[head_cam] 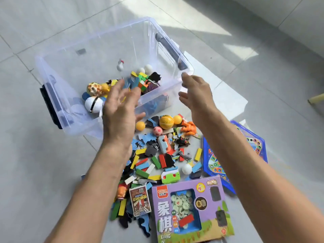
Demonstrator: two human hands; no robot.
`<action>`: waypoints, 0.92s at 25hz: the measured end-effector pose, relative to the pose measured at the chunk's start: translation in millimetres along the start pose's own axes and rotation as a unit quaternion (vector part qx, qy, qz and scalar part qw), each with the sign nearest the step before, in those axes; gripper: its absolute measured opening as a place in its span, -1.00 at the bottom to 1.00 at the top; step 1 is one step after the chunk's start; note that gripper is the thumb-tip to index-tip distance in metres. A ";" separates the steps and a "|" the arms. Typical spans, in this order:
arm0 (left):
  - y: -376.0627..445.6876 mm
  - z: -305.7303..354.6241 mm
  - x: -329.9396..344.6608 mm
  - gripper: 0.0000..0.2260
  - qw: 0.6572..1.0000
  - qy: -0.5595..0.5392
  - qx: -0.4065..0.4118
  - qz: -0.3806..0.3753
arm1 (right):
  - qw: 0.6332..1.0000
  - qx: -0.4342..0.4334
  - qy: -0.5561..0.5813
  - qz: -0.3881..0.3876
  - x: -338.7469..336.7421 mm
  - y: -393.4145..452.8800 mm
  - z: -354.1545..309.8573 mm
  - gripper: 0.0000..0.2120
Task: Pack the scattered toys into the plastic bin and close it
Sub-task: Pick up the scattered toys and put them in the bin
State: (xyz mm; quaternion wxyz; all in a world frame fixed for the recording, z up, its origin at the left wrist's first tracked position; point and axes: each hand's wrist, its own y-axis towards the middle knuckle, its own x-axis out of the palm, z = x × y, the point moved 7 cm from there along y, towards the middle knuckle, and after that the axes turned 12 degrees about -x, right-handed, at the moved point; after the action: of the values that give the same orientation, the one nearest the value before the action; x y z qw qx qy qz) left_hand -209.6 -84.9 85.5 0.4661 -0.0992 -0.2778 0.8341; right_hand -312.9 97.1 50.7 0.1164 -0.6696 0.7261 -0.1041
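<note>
A clear plastic bin (57, 81) with dark latches stands open on the floor. Inside lie balls, a puzzle cube (142, 81) and small pieces. My left hand (121, 109) hovers over the bin's near wall, fingers spread, holding nothing. At the bin's near right corner my right hand (194, 92) is likewise open and empty. In front of the bin a pile of scattered toys (157, 155) covers the floor: coloured blocks, puzzle pieces, small balls, an orange ball (166, 122). A purple chess box (191, 211) and a card deck (140, 201) lie nearest me.
A blue game board (245, 155) lies to the right of the pile, under my right forearm. A white sheet (228, 100), perhaps the lid, lies flat behind the bin's right side. Grey floor tiles surround everything. A yellowish leg (316, 98) shows at the right edge.
</note>
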 end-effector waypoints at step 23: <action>26.8 -246.5 42.2 -0.85 0.779 0.624 0.051 -0.018 | 0.861 -0.104 -0.497 0.007 -144.6 11.1 156.6 -0.79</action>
State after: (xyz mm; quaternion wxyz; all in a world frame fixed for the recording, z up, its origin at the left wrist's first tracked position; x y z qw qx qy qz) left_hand -147.4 30.7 -129.0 0.5568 -0.5690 0.1155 0.5940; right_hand -264.1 242.8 -97.4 0.3921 -0.6359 0.5830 0.3194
